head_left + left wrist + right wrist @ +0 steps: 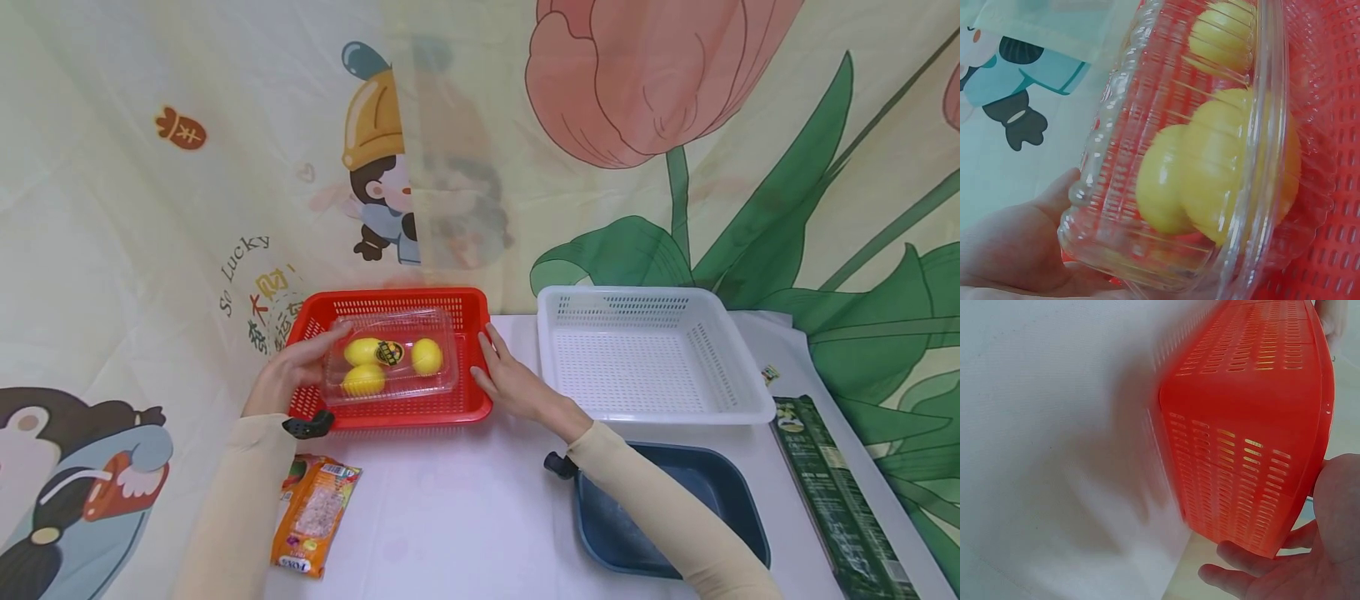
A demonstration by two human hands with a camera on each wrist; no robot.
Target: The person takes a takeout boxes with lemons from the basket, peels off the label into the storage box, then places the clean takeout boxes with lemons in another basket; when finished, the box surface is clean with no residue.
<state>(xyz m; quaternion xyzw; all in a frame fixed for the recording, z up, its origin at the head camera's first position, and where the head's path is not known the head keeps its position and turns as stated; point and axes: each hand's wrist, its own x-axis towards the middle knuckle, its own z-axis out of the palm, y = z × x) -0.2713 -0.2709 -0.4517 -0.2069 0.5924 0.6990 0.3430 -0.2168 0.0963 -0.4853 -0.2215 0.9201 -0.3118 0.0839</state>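
A clear plastic clamshell box (397, 387) with yellow lemons (427, 357) inside lies tilted within the red basket (420, 417). My left hand (300, 360) grips the left end of the box; in the left wrist view, the hand (1016, 250) has its thumb against the box's end while other fingers pass beneath it. At the basket's right rim, my right hand (521, 385) has its fingers loosely spread. The right wrist view shows that hand (1310, 565) by the rim, fingers extended outside the basket wall (1235, 462). A dark label (390, 353) sits on the box lid.
To the right stands a white basket (637, 417), with a dark blue tray (675, 467) in front, partly behind my right forearm. An orange snack packet (318, 517) lies front left. A long dark green package (832, 492) lies along the right. Printed cloth (465, 167) hangs behind.
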